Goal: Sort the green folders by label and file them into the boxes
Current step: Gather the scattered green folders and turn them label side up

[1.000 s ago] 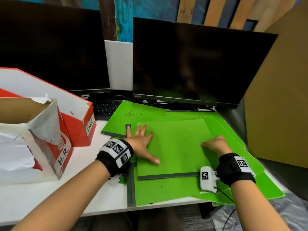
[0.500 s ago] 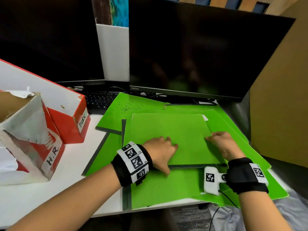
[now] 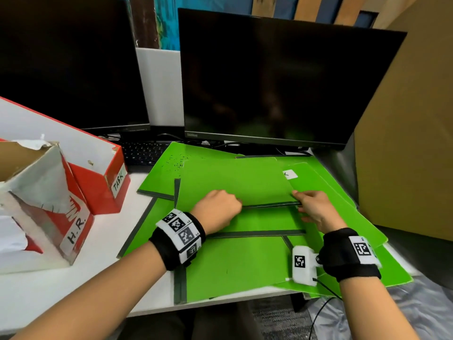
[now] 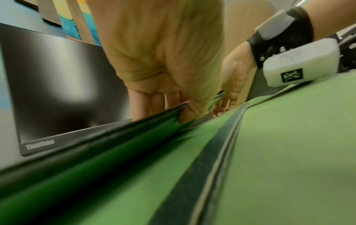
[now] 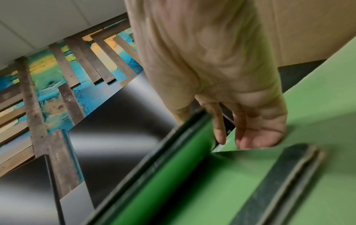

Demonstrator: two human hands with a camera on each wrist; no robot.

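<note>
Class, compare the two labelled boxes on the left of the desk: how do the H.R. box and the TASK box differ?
The H.R. box stands nearer the person; the TASK box sits behind it, toward the keyboard. The H.R. box has a torn, ragged rim; the TASK box's edges look mostly intact. Both are red and white, each with a handwritten white label.

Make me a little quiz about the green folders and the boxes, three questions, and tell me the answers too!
1. True or false: both hands hold the top folder's near edge.
2. Which word is on the box farther from the person? A) H.R. B) TASK C) MAIL
3. Fill in: the white label showing on a folder lies closer to the ____ hand.

Key
1. True: the left hand and the right hand both grip that raised dark edge.
2. B; the near box reads H.R.
3. right
</note>
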